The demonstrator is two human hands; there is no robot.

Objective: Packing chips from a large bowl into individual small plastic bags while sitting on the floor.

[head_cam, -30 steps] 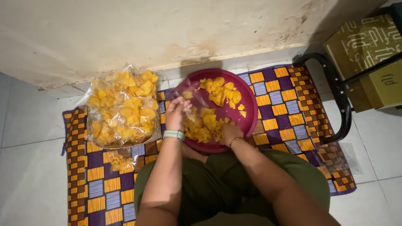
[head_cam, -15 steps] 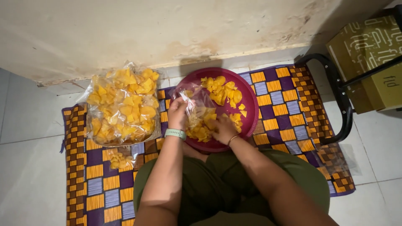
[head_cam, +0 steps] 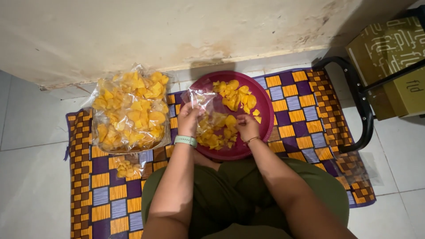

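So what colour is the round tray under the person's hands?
The round tray is dark maroon, holding yellow-orange chips; it shows best in the head view.

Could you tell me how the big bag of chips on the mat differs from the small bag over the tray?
The big bag bulges full and lies untouched on the mat; the small bag is nearly empty, held up by the left hand over the maroon tray. Both are clear plastic with yellow-orange chips.
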